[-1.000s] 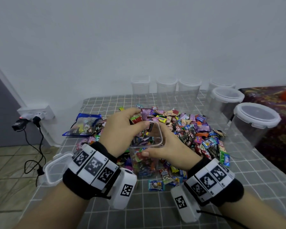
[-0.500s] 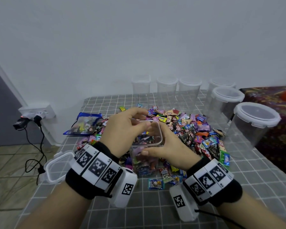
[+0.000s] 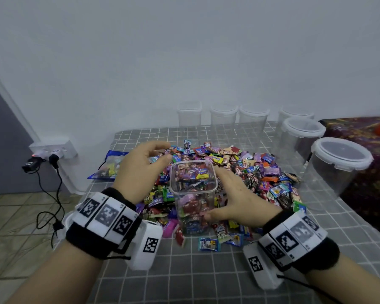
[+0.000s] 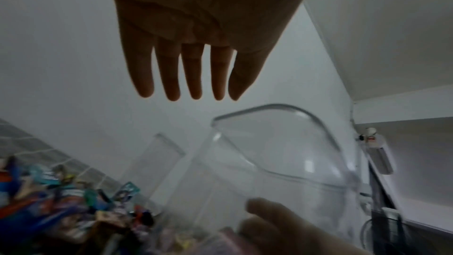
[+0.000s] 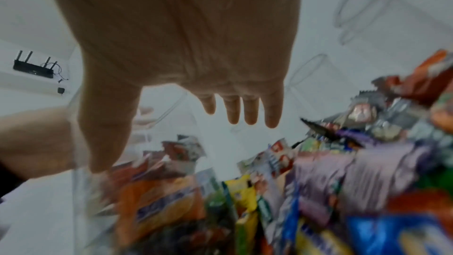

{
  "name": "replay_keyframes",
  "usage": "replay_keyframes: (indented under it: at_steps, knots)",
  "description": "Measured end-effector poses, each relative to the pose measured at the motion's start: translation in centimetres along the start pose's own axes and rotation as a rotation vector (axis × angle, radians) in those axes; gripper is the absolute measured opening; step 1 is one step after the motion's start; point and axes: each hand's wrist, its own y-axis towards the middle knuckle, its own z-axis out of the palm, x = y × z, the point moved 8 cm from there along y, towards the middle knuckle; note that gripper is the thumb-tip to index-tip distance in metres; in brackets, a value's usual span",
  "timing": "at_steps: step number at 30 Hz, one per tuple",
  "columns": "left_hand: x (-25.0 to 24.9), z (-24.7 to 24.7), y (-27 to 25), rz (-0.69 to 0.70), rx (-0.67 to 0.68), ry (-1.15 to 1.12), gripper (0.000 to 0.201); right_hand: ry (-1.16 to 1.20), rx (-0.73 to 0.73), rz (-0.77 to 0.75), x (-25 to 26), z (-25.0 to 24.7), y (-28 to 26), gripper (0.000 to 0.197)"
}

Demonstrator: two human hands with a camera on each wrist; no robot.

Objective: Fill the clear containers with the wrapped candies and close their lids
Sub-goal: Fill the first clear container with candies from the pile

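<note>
A clear square container (image 3: 193, 194) stands lidless at the near edge of the candy pile (image 3: 250, 170), packed with wrapped candies almost to its rim. My left hand (image 3: 140, 170) hovers just left of its mouth, fingers spread and holding nothing; the left wrist view shows those fingers (image 4: 169, 84) straight above the container (image 4: 282, 152). My right hand (image 3: 235, 194) lies against the container's right side, its thumb on the front wall. Its fingers (image 5: 245, 111) are straight above the candies (image 5: 343, 172).
Several empty lidded clear containers stand along the back (image 3: 223, 117) and at the right (image 3: 338, 163). A blue candy bag (image 3: 110, 165) lies left of the pile. Loose candies (image 3: 208, 243) lie in front. A wall socket with plugs (image 3: 53, 150) is left of the table.
My left hand held candies over the container's mouth, let them go inside, and has drawn back to the left with nothing in it. My right hand has loosened its grip and slid lower.
</note>
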Motion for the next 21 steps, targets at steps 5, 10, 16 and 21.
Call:
replay_keyframes:
  at_steps: [5, 10, 16, 21]
  knots:
    - [6.3, 0.9, 1.4, -0.202, 0.217, 0.458, 0.044, -0.270, 0.044, 0.180, -2.4, -2.4, 0.2, 0.109]
    - [12.2, 2.7, 0.6, -0.441, 0.494, 0.851, 0.105, -0.506, 0.044, 0.397, -5.6, -3.9, 1.2, 0.118]
    - [13.1, 4.4, -0.2, -0.463, 0.669, 1.009, 0.115, -0.640, 0.152, 0.442, -6.3, -2.4, 1.6, 0.112]
    - [12.5, 5.1, -0.1, -0.399, 0.702, 1.007, 0.081, -0.716, 0.209, 0.425, -6.1, -1.6, 1.9, 0.105]
